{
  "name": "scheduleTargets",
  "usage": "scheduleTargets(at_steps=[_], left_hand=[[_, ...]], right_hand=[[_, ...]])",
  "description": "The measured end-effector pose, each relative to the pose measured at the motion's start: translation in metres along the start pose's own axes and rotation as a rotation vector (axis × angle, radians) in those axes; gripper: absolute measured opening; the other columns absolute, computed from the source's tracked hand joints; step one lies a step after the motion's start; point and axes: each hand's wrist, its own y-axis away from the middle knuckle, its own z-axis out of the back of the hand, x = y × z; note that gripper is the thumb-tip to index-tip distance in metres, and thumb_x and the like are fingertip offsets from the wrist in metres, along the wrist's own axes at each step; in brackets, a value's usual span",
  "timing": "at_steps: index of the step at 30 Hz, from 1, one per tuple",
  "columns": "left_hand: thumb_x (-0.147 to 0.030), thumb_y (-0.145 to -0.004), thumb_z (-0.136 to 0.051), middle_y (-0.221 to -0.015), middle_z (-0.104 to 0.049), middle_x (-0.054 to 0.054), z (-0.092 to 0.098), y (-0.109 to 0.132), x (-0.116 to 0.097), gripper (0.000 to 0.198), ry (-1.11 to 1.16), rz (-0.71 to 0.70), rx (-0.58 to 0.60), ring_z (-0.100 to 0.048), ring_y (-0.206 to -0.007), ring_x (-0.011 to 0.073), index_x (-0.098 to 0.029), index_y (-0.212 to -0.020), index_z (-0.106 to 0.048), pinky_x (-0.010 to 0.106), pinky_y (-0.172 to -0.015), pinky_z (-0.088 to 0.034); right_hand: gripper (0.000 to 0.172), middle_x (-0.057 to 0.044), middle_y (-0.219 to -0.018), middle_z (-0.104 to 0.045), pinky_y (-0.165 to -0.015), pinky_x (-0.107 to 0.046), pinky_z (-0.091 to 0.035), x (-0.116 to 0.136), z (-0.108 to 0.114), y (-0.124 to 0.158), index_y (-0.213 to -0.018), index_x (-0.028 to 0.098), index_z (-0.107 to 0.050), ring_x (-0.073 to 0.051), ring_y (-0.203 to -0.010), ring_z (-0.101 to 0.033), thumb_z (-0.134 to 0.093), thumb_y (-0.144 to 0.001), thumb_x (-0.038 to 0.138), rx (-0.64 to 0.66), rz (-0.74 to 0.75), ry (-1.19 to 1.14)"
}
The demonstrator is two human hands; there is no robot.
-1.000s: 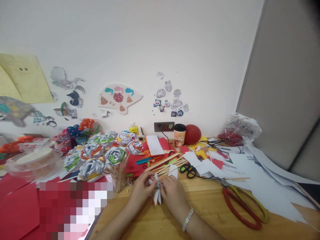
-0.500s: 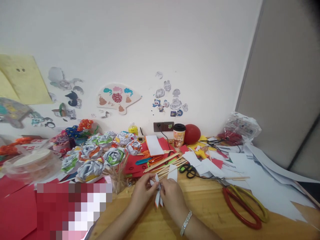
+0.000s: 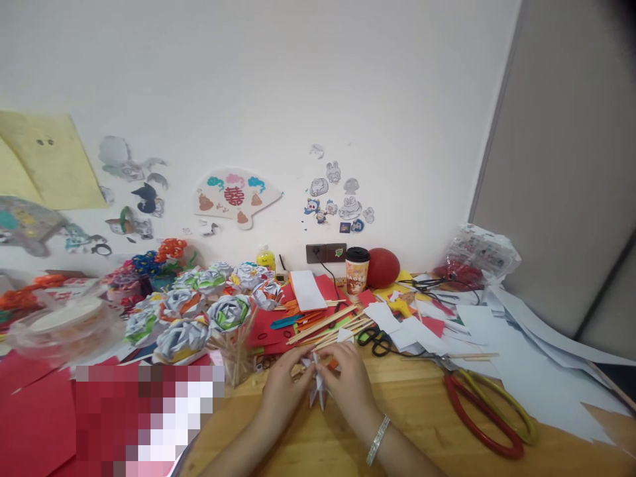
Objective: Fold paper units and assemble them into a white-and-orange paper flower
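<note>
Between my two hands, low over the wooden table, is a small folded piece of white paper [image 3: 318,383] with pointed ends hanging down. My left hand [image 3: 285,379] pinches its left side, and my right hand [image 3: 346,377] pinches the right side near its top. A bit of orange shows beside my right fingers. Just beyond my hands lie wooden sticks [image 3: 342,331] and strips of coloured paper. White and coloured paper flowers [image 3: 229,313] stand in a clear holder to the left. My fingers partly hide the folded paper.
Large scissors [image 3: 484,411] with red and yellow handles lie at right, near small black-handled scissors [image 3: 376,340]. White sheets [image 3: 527,371] spread along the right. A lidded paper cup [image 3: 356,273] and a red balloon [image 3: 383,267] stand by the wall. Red paper [image 3: 34,417] covers the left.
My right hand has turned and shifted its fingers on the folded paper, its knuckles a little higher. The paper's hanging points have spread slightly. My left hand keeps its hold.
</note>
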Motion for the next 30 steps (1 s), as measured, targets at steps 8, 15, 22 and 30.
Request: scheduleTargets(at_steps=[8,15,22,30], left_hand=[[-0.028,-0.068,-0.06,-0.077,-0.066,0.006,-0.001,0.002,-0.001,0.013,0.123,0.08,0.036,-0.061,-0.077,0.0218,-0.017,-0.075,-0.061,0.032,-0.072,-0.047],[-0.024,-0.069,-0.058,-0.076,-0.063,0.003,0.004,0.001,-0.007,0.007,0.131,0.043,0.089,-0.058,-0.076,0.0201,-0.018,-0.072,-0.057,0.029,-0.072,-0.045],[-0.025,-0.065,-0.061,-0.07,-0.059,0.001,0.011,-0.001,-0.016,0.01,0.223,0.108,0.181,-0.055,-0.069,0.017,-0.018,-0.068,-0.055,0.024,-0.063,-0.043],[-0.029,-0.063,-0.064,-0.063,-0.06,-0.001,0.002,0.001,-0.004,0.017,0.37,0.332,0.392,-0.053,-0.06,0.0134,-0.014,-0.067,-0.056,0.022,-0.056,-0.039]], right_hand=[[0.012,-0.002,-0.079,-0.059,-0.073,-0.03,-0.04,-0.006,-0.002,-0.001,-0.073,0.019,-0.058,-0.019,-0.082,-0.052,-0.062,-0.068,0.008,-0.046,-0.047,-0.092],[0.01,-0.001,-0.076,-0.057,-0.072,-0.029,-0.04,-0.01,0.003,-0.004,-0.07,0.019,-0.056,-0.018,-0.079,-0.052,-0.06,-0.068,0.01,0.017,-0.035,-0.182],[0.008,0.0,-0.074,-0.058,-0.07,-0.027,-0.042,-0.008,0.008,-0.007,-0.07,0.019,-0.057,-0.017,-0.075,-0.054,-0.063,-0.066,0.016,0.113,-0.121,-0.36],[0.031,0.003,-0.058,-0.057,-0.054,-0.024,-0.042,-0.023,0.004,-0.007,-0.064,0.015,-0.053,-0.011,-0.053,-0.054,-0.076,-0.051,0.031,0.401,-0.514,-0.714]])
